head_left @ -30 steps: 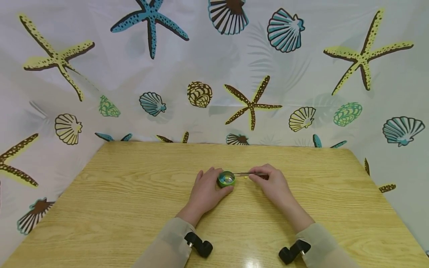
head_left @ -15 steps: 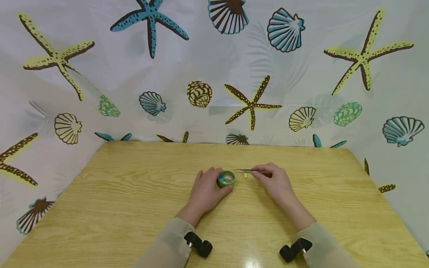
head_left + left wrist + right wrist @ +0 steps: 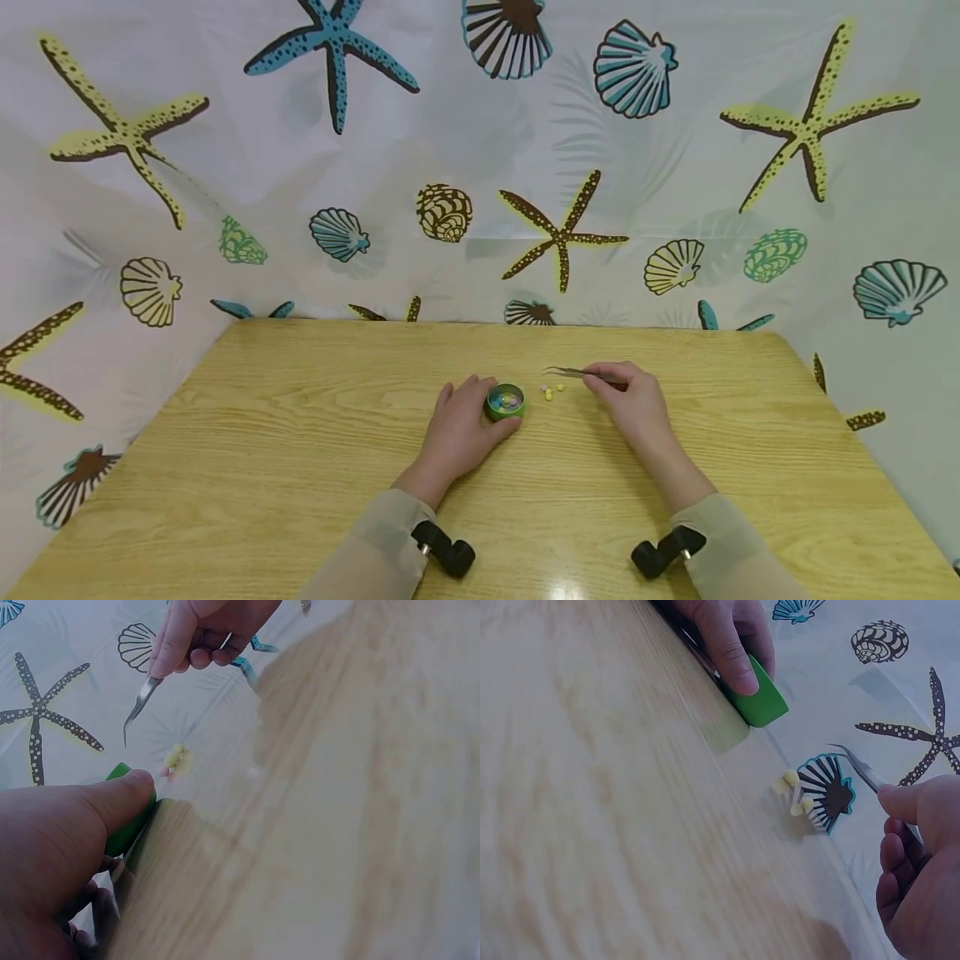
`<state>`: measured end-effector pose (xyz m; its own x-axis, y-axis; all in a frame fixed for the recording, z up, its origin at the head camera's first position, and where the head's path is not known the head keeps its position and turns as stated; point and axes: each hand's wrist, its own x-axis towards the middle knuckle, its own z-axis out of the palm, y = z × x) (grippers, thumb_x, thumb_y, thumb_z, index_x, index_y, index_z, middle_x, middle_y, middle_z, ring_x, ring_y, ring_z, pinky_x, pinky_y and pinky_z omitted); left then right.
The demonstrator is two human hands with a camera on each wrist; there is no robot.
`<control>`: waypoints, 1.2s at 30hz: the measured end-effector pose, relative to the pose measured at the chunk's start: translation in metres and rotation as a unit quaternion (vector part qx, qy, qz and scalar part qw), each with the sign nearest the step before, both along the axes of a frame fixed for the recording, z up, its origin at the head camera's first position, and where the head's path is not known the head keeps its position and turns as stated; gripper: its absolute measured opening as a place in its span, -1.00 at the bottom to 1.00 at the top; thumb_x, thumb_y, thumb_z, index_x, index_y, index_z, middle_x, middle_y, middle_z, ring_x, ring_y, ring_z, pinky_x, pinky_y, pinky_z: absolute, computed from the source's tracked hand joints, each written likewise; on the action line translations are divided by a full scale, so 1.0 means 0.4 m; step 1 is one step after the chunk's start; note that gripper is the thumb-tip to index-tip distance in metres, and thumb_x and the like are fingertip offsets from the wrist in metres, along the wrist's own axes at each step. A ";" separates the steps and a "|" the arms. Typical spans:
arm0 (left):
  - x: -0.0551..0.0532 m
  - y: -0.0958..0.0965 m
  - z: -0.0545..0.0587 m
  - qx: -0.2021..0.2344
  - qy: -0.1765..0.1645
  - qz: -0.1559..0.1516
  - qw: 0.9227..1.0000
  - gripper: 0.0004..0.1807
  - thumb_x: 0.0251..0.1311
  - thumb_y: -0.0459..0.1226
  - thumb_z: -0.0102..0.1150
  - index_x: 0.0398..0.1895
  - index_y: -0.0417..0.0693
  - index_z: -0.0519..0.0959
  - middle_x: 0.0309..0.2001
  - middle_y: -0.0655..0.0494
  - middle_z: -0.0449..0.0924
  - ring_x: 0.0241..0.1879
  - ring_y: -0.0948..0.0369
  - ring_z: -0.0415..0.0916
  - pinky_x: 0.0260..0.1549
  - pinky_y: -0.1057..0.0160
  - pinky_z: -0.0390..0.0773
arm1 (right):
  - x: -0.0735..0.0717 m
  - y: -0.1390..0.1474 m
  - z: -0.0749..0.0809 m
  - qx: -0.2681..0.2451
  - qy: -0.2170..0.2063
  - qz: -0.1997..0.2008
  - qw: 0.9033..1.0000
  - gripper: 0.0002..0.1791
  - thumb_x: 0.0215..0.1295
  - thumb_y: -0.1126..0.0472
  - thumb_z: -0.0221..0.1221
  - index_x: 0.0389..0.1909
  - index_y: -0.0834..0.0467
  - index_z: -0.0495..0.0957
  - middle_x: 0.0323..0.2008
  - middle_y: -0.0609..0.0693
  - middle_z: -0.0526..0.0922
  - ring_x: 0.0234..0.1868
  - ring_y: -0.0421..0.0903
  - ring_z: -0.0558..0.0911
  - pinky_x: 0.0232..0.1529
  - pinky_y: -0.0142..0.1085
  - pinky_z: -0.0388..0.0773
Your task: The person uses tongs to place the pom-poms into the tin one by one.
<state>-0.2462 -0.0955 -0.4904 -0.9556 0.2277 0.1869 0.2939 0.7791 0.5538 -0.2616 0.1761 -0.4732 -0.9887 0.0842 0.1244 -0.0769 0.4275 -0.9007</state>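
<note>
Head view: my left hand [image 3: 459, 429] curls round a green cup [image 3: 506, 416] on the bench [image 3: 315, 442], short of its far edge; my right hand [image 3: 636, 402] pinches tweezers [image 3: 576, 372], loose beads [image 3: 548, 397] between cup and hand. Left wrist view: the bench stretches widely beside the cup. Right wrist view: the tweezers' bent tips stand apart from beads and cup.

The cup [image 3: 768, 703] is green, the loose beads [image 3: 548, 397] yellow and pink. Starfish [image 3: 561, 237] and shells [image 3: 673, 266] pattern the far white cloth [image 3: 480, 142].
</note>
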 end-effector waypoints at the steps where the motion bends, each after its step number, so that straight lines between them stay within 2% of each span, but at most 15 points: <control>1: 0.000 0.000 0.000 0.001 0.000 0.000 1.000 -0.23 0.44 0.05 0.49 0.53 -0.20 0.51 0.50 -0.17 0.54 0.63 -0.14 0.27 0.69 -0.25 -0.07 | -0.001 0.002 0.000 0.001 -0.003 -0.004 1.000 -0.76 0.59 0.16 0.38 0.12 0.15 0.83 0.11 0.09 0.75 0.08 0.03 0.70 0.00 -0.29 0.64; 12: 0.002 0.001 0.005 0.003 0.000 -0.001 1.000 -0.24 0.43 0.03 0.50 0.52 -0.20 0.52 0.48 -0.18 0.55 0.63 -0.14 0.27 0.69 -0.26 -0.06 | -0.006 0.026 -0.003 0.015 -0.022 -0.025 0.999 -0.74 0.60 0.13 0.38 0.13 0.16 0.83 0.16 0.12 0.73 0.10 0.04 0.68 0.02 -0.22 0.62; 23: 0.000 0.001 0.003 0.002 -0.001 -0.001 1.000 -0.23 0.43 0.04 0.50 0.53 -0.20 0.52 0.49 -0.17 0.54 0.64 -0.14 0.27 0.69 -0.25 -0.07 | -0.008 0.041 -0.003 0.018 -0.039 -0.017 0.999 -0.73 0.59 0.14 0.38 0.13 0.19 0.82 0.15 0.16 0.76 0.01 0.02 0.68 -0.09 -0.30 0.61; 36: 0.000 0.001 0.003 0.003 -0.001 0.001 1.000 -0.23 0.43 0.04 0.50 0.52 -0.20 0.52 0.49 -0.17 0.54 0.63 -0.14 0.27 0.69 -0.25 -0.07 | -0.010 0.049 -0.005 0.030 -0.056 -0.014 0.998 -0.72 0.58 0.14 0.38 0.14 0.19 0.82 0.09 0.17 0.80 0.08 0.10 0.70 -0.01 -0.22 0.59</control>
